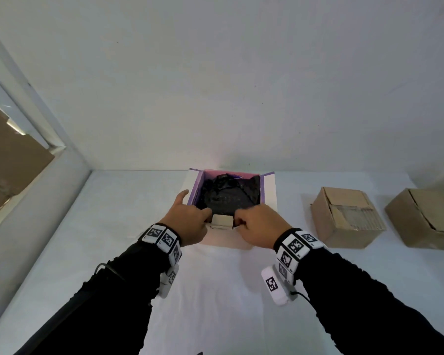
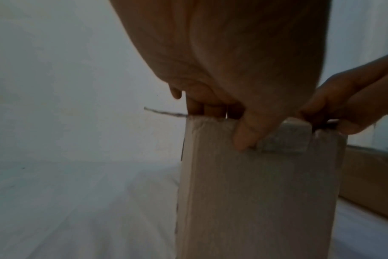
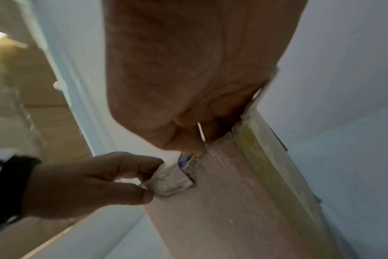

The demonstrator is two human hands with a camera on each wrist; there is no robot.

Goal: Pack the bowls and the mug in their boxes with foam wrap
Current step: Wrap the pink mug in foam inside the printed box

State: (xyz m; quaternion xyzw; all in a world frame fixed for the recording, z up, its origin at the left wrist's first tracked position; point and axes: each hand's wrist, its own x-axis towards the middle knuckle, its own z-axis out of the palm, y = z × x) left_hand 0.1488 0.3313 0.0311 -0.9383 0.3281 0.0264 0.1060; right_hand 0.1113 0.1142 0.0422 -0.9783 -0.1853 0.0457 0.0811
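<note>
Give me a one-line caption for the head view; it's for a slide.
Both hands, left hand and right hand, grip the open purple-lined box; two cardboard boxes sit right.

Left hand: mid-frame, fingers curled, thumb raised. Right hand: beside it, fingers curled downward. Both forearms extended forward.

The box in front of me is white outside and purple inside, open at the top, standing on the table near the wall. A black, crinkled wrapped bundle fills it; I cannot tell what is inside. A small white tab stands at the middle of the near wall's top edge.
</note>
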